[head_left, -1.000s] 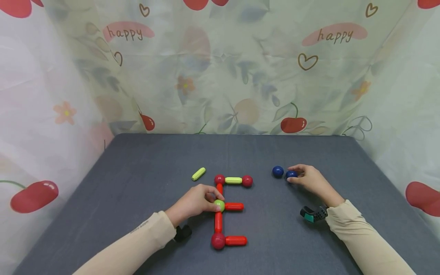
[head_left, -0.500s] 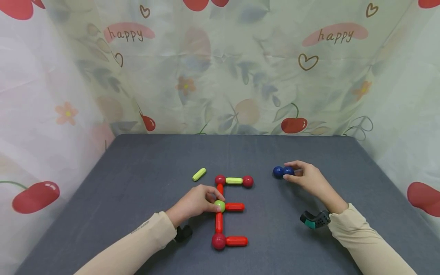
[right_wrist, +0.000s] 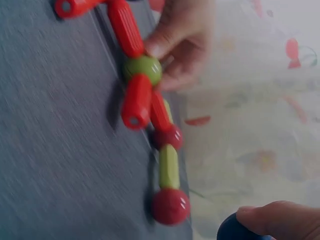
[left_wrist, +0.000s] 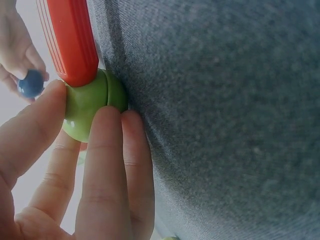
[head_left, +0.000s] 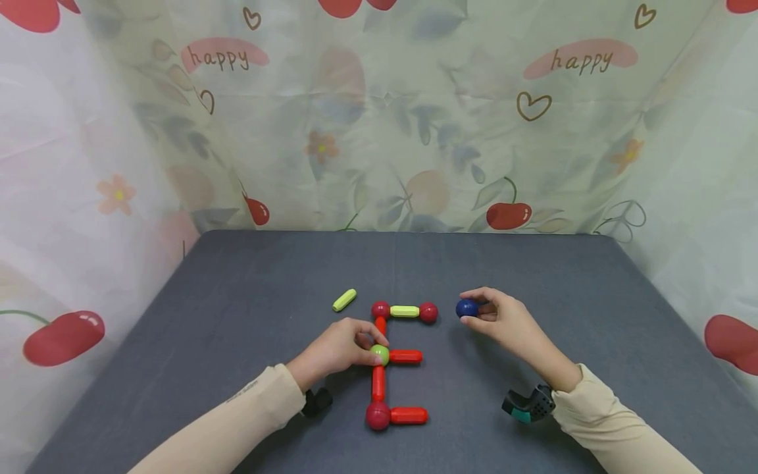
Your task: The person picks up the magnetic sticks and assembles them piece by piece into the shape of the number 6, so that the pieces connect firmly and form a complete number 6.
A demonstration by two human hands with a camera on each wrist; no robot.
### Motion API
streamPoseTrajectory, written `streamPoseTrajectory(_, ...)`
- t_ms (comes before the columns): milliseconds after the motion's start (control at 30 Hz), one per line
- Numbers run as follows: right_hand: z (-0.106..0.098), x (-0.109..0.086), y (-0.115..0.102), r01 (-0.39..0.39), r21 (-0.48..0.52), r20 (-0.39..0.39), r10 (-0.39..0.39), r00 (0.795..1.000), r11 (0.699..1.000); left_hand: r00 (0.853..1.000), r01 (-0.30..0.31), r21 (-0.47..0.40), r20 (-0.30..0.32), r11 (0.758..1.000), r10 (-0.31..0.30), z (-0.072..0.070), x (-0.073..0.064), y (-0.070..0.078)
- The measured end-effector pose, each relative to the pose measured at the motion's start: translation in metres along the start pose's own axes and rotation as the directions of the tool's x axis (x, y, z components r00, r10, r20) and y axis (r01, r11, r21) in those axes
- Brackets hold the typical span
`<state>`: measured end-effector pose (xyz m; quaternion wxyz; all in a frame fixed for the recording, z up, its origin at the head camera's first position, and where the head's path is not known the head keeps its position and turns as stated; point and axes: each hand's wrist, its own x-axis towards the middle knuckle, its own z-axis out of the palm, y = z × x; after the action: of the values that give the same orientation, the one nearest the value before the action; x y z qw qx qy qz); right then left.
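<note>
My left hand (head_left: 339,349) pinches the green ball (left_wrist: 82,112) at the middle of an E-shaped frame of rods and balls on the table. Red rods (head_left: 406,357) run from this ball upward, downward and to the right. Dark red balls (head_left: 378,416) sit at the frame's lower and upper corners. A yellow-green rod (head_left: 404,311) makes the top arm, ending in another dark red ball (right_wrist: 170,206). To the right of that end, my right hand (head_left: 503,322) holds a blue ball (head_left: 467,308) between thumb and fingers. Only one blue ball shows; the palm side is partly hidden.
A loose yellow-green rod (head_left: 344,300) lies behind my left hand, left of the frame's top. The dark grey tablecloth (head_left: 266,270) reaches back to a patterned curtain (head_left: 385,131), which also hangs at both sides.
My right hand has brought the blue ball against the second one, then moved left towards the frame. No blue ball shows at their former spot. My left hand stays on the green ball.
</note>
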<state>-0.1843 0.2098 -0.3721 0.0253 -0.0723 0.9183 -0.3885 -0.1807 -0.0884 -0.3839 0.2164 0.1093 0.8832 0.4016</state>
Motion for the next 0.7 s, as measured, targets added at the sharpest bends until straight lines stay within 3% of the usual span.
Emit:
streamPoseTrajectory(400,0.030,-0.012,-0.010,0.067,0.017,0.075,-0.068,0.995,0.998,1.000,0.002,0.001,0.000,1.000,-0.002,0.000,0.000,0.002)
streamPoseTrajectory(700,0.049,-0.013,-0.004,0.074,0.035,0.196,-0.080,0.977,0.997,1.000,0.029,0.007,0.004,1.000,-0.029,-0.001,0.002,0.001)
